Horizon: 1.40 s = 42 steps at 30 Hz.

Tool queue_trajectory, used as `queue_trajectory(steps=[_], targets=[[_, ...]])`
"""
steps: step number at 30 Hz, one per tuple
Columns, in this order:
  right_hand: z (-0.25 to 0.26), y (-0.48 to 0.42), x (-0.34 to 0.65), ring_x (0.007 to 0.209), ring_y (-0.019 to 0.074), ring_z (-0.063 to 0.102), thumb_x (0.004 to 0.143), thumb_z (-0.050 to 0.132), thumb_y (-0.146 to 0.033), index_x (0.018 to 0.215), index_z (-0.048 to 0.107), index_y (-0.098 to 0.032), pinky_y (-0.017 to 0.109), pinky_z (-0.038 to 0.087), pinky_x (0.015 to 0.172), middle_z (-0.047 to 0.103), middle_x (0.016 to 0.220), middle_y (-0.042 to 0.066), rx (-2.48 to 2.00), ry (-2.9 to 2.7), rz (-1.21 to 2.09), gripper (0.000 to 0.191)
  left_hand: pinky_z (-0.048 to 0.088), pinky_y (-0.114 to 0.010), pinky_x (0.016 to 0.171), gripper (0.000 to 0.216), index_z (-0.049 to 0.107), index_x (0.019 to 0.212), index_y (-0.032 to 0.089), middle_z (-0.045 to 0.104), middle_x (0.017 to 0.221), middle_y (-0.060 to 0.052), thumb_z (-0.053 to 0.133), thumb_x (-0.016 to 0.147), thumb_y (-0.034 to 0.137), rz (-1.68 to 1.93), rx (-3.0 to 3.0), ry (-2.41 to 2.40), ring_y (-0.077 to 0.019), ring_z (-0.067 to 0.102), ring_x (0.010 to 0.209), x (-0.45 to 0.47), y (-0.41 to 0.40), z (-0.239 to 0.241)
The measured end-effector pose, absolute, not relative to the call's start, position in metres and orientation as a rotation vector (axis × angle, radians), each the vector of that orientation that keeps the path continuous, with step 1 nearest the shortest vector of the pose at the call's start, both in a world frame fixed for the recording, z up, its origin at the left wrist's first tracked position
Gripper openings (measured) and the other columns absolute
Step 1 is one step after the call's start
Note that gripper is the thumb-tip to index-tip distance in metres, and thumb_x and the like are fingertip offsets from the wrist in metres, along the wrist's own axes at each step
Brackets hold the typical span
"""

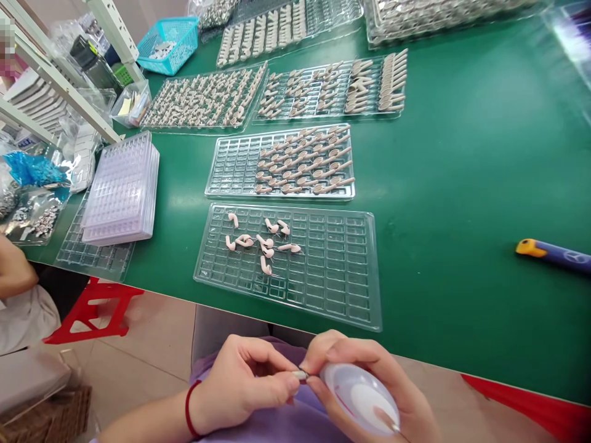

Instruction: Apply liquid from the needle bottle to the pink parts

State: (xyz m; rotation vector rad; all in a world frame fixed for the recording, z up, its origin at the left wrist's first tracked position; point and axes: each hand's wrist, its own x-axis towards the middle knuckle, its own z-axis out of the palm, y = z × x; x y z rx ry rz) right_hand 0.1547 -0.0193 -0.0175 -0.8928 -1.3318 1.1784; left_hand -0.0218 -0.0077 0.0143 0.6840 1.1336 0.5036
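Above my lap, my left hand pinches a small pale earphone piece between thumb and forefinger. My right hand meets it there, thumb and fingertips closed at the piece's other end. A rounded, translucent white plastic bottle is held within the right hand's fingers; its far side is partly hidden. What the right fingertips pinch is too small to make out. Beyond the hands, a clear plastic tray lies on the green table, with several pale pink earphone shells loose on its left half.
Behind it stands another tray partly filled with beige earphone pieces. More filled trays lie farther back. Stacked trays and a blue basket are at left. A purple-and-yellow tool lies right. Someone's arm shows at far left.
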Motion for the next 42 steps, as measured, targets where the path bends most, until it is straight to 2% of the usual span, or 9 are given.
queue_trajectory(steps=[4, 14, 20, 24, 28, 31, 42], targets=[[-0.015, -0.017, 0.157, 0.069, 0.0153, 0.063, 0.086, 0.058, -0.007, 0.104, 0.050, -0.026, 0.027, 0.058, 0.057, 0.065, 0.078, 0.003, -0.877, -1.361, 1.194, 0.028, 0.041, -0.022, 0.054, 0.027, 0.076, 0.070, 0.012, 0.063, 0.060, -0.002, 0.081, 0.067, 0.038, 0.509, 0.697, 1.127, -0.0091, 0.053, 0.053, -0.022, -0.007, 0.014], [-0.015, -0.016, 0.158, 0.070, 0.0153, 0.064, 0.085, 0.057, -0.005, 0.104, 0.051, -0.026, 0.027, 0.058, 0.058, 0.065, 0.079, 0.003, -0.864, -1.362, 1.208, 0.029, 0.046, -0.022, 0.057, 0.033, 0.076, 0.073, 0.012, 0.066, 0.059, -0.002, 0.082, 0.068, 0.044, 0.478, 0.599, 1.085, -0.0095, 0.056, 0.053, -0.025, -0.009, 0.013], [-0.031, -0.020, 0.155, 0.078, 0.0172, 0.067, 0.078, 0.063, -0.001, 0.112, 0.050, -0.025, 0.030, 0.059, 0.061, 0.068, 0.087, 0.004, -0.942, -1.460, 0.878, 0.044, 0.051, -0.023, 0.064, 0.031, 0.075, 0.082, 0.012, 0.074, 0.072, -0.006, 0.081, 0.072, 0.041, 0.573, 0.533, 1.118, -0.0128, 0.065, 0.064, -0.029, -0.015, 0.000], [-0.043, -0.019, 0.150, 0.074, 0.0166, 0.066, 0.080, 0.062, -0.005, 0.106, 0.054, -0.023, 0.031, 0.057, 0.063, 0.071, 0.083, 0.003, -0.948, -1.688, 0.589, 0.032, 0.051, -0.022, 0.061, 0.034, 0.071, 0.082, 0.012, 0.075, 0.076, -0.006, 0.085, 0.067, 0.039, 0.657, 0.378, 1.187, -0.0135, 0.067, 0.067, -0.026, -0.019, -0.014], [-0.052, -0.019, 0.147, 0.078, 0.0165, 0.066, 0.082, 0.057, -0.004, 0.100, 0.058, -0.020, 0.032, 0.053, 0.070, 0.072, 0.084, 0.004, -1.025, -1.806, 0.374, 0.024, 0.047, -0.019, 0.053, 0.041, 0.065, 0.080, 0.012, 0.070, 0.068, -0.003, 0.088, 0.062, 0.041, 0.707, 0.248, 1.203, -0.0108, 0.063, 0.057, -0.019, -0.019, -0.021], [-0.057, -0.020, 0.145, 0.081, 0.0172, 0.065, 0.082, 0.056, -0.003, 0.100, 0.060, -0.018, 0.033, 0.049, 0.075, 0.071, 0.087, 0.005, -1.063, -1.806, 0.331, 0.024, 0.037, -0.017, 0.040, 0.045, 0.063, 0.077, 0.012, 0.065, 0.061, 0.000, 0.089, 0.059, 0.044, 0.709, 0.206, 1.203, -0.0088, 0.056, 0.047, -0.015, -0.017, -0.023], [-0.059, -0.019, 0.139, 0.083, 0.0185, 0.059, 0.081, 0.053, 0.002, 0.099, 0.059, -0.017, 0.034, 0.046, 0.077, 0.067, 0.088, 0.007, -1.089, -1.794, 0.305, 0.027, 0.036, -0.015, 0.038, 0.039, 0.066, 0.069, 0.010, 0.063, 0.058, 0.000, 0.090, 0.058, 0.040, 0.807, 0.196, 1.236, -0.0060, 0.052, 0.044, -0.008, -0.013, -0.024]])
